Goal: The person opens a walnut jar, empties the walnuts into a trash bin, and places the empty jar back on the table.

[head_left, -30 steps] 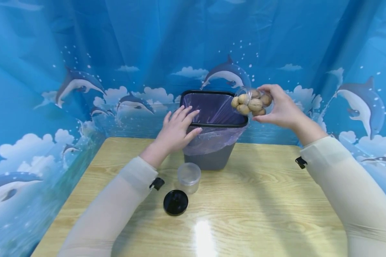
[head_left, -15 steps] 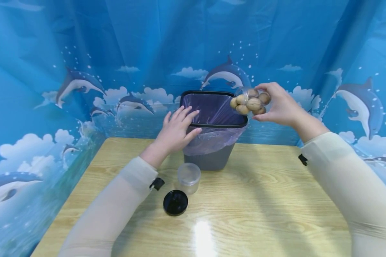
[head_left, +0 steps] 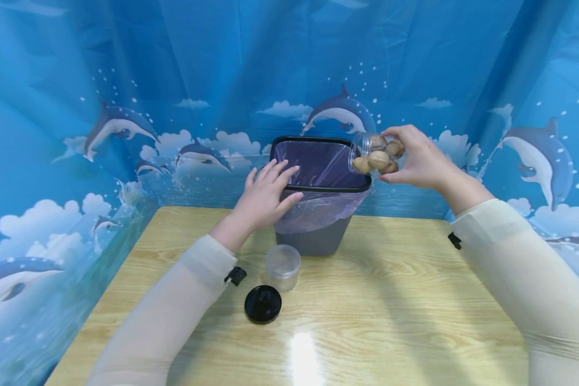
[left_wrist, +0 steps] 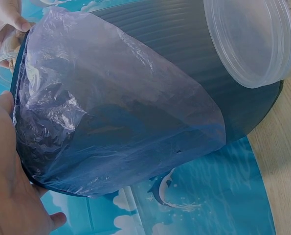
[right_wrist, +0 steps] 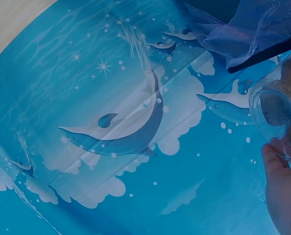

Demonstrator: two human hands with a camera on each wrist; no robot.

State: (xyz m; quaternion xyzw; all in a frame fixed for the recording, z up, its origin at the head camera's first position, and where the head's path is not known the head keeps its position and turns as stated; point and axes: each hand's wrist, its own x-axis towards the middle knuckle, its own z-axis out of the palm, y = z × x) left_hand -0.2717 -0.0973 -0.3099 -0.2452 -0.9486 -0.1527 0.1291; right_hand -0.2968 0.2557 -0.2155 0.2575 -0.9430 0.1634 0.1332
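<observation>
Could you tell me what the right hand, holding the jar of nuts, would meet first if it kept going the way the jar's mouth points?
Probably the bin liner inside the bin: the right hand tips the jar leftward over the rim. Depth is unclear.

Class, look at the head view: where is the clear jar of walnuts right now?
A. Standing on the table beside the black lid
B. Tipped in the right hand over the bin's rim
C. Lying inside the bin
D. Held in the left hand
B: the right hand grips the jar of walnuts tilted, mouth toward the lined bin, above its right rim.
</observation>
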